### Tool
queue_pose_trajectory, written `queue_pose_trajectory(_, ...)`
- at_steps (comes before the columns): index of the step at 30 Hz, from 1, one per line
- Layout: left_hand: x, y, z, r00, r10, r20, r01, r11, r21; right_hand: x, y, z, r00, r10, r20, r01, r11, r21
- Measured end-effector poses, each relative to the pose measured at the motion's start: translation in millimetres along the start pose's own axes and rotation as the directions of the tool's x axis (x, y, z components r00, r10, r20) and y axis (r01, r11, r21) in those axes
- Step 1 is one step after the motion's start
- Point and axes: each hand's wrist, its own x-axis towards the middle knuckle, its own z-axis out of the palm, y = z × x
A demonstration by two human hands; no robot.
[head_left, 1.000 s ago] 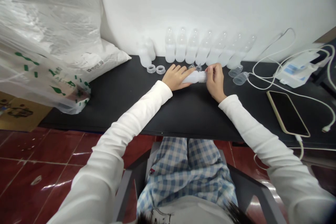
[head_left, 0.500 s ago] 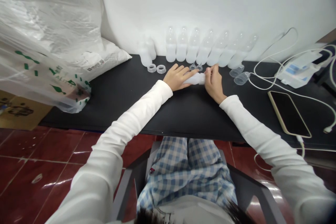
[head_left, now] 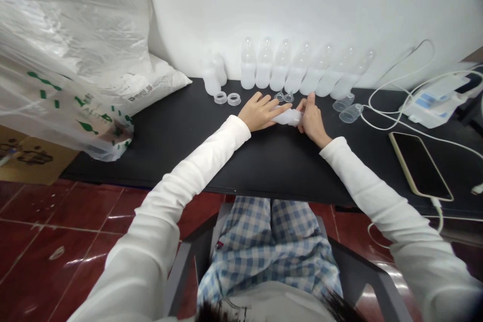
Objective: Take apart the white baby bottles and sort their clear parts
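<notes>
A white translucent baby bottle (head_left: 284, 116) lies on its side between my hands, above the black table. My left hand (head_left: 259, 112) is closed over its body from above, fingers pointing right. At the neck end, my right hand (head_left: 312, 119) grips the bottle's collar end with the thumb raised; its fingers hide part of that end. Just behind the bottle are two clear teats (head_left: 289, 97). Two ring collars (head_left: 234, 99) lie to the left of my left hand. Two clear caps (head_left: 350, 113) rest right of my right hand.
Along the wall stands a row of several bottles with clear caps (head_left: 270, 75); two uncapped bottles (head_left: 212, 80) stand left of it. A phone (head_left: 420, 166), cables and a white power strip (head_left: 428, 103) occupy the right. Large plastic bags (head_left: 90, 35) and a cardboard box (head_left: 33, 158) are left.
My right hand has turned on the bottle's neck, its thumb now pointing up and more of the collar end showing. My left hand keeps its hold. The view has shifted slightly.
</notes>
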Motion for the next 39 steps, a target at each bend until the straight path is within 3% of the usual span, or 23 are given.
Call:
queue_pose_trajectory(4, 1, -4, 8.0, 0.998, -0.067, -0.011, 0.067, 0.997, -0.023, -1, 1, -1, 0.989, -0.145, -0.031, 0.143, 0.987, -0.071)
queue_pose_trajectory(7, 1, -6, 11.0, 0.991, -0.134, -0.014, 0.133, 0.990, -0.044, 2, 3, -2, 0.935, -0.345, -0.083, 0.328, 0.929, -0.169)
queue_pose_trajectory(10, 0, -7, 9.3, 0.986, -0.163, -0.025, 0.161, 0.985, -0.060, 5, 6, -4, 0.893, -0.442, -0.081, 0.413, 0.878, -0.243)
queue_pose_trajectory(22, 2, 1, -1.9, 0.990, -0.142, -0.005, 0.142, 0.989, -0.040, 7, 10, -8, 0.948, -0.315, -0.041, 0.292, 0.915, -0.278)
queue_pose_trajectory(26, -1, -11, 0.1, 0.966, -0.252, -0.065, 0.246, 0.966, -0.081, 6, 11, -8, 0.950, -0.311, -0.044, 0.290, 0.924, -0.250)
queue_pose_trajectory(29, -6, -26, 3.9, 0.874, -0.457, -0.164, 0.442, 0.889, -0.121, 5, 11, -8, 0.943, -0.328, -0.058, 0.307, 0.924, -0.229)
queue_pose_trajectory(33, -11, -46, 13.7, 0.645, -0.678, -0.352, 0.630, 0.733, -0.257, 5, 11, -7, 0.950, -0.313, -0.019, 0.299, 0.923, -0.244)
queue_pose_trajectory(35, -12, -54, 19.4, 0.548, -0.757, -0.357, 0.669, 0.652, -0.356, 5, 11, -6, 0.952, -0.306, 0.006, 0.297, 0.920, -0.256)
queue_pose_trajectory(37, -12, -61, 25.7, 0.499, -0.809, -0.311, 0.705, 0.587, -0.398, 4, 10, -5, 0.949, -0.313, 0.020, 0.307, 0.915, -0.261)
queue_pose_trajectory(39, -13, -68, 32.6, 0.484, -0.823, -0.296, 0.725, 0.567, -0.391, 4, 9, -5, 0.945, -0.325, 0.020, 0.319, 0.911, -0.261)
